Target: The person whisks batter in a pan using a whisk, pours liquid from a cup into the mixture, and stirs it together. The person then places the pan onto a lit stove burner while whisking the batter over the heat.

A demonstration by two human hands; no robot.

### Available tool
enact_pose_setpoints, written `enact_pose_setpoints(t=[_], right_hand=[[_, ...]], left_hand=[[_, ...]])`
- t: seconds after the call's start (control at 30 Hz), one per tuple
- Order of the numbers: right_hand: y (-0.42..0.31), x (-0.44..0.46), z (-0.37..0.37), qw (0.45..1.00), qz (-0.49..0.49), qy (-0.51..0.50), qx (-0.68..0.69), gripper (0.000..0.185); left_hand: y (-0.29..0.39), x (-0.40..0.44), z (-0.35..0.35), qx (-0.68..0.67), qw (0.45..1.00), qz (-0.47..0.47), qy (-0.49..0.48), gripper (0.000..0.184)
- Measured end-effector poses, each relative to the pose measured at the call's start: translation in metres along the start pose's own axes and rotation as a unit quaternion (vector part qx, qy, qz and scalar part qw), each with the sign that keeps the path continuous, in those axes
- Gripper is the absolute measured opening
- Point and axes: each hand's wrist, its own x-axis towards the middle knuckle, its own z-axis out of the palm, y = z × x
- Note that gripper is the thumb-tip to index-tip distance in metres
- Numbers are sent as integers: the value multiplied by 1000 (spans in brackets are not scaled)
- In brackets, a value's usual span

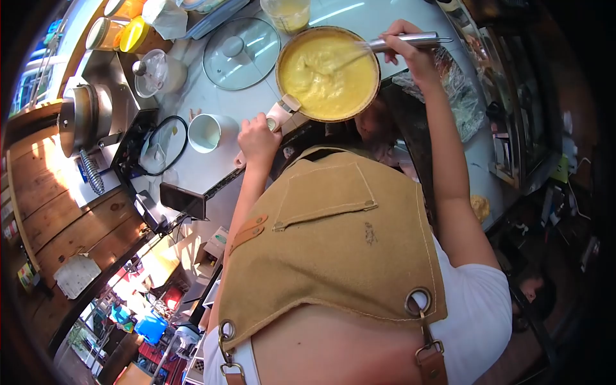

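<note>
A round pan (280, 77) full of thick yellow mixture (321, 70) is at the top centre. My left hand (258, 138) is closed around its pale pink handle (277, 116), at the pan's lower left. My right hand (410, 52) grips the metal handle of a whisk (420, 40) beyond the pan's right rim. The whisk's far end reaches into the yellow mixture and is blurred there. To the left of the pan lies a glass lid (241, 54) with a round knob. A white cup (212, 133) stands left of my left hand.
Behind the pan stands a clear measuring jug (286, 15). Jars, one with a yellow lid (133, 34), and a clear container (160, 73) are at the upper left. Crumpled plastic wrap (459, 96) lies beside my right forearm. A phone (183, 201) stands near the counter's left edge.
</note>
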Motion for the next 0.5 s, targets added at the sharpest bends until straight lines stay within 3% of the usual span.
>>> enact_pose_setpoints(t=[0.07,0.1,0.2,0.33,0.37,0.5], right_hand=[[3,2,17,1000,-12,4,13,7],[-3,-2,21,999,6,-47,22,6],[-14,0,-9,997,45,-55,-35,5],[4,2,10,1000,-2,1,17,8],[1,-2,14,998,14,-62,12,9],[-15,-4,-26,997,61,-49,-24,8]], left_hand=[[1,1,0,2,1000,2,-3,17],[3,1,-3,3,1000,-2,-7,17],[1,2,-4,5,1000,0,-5,18],[-1,2,2,0,1000,0,-6,18],[0,3,1,0,1000,3,-4,18],[2,2,-4,0,1000,-2,-5,18]])
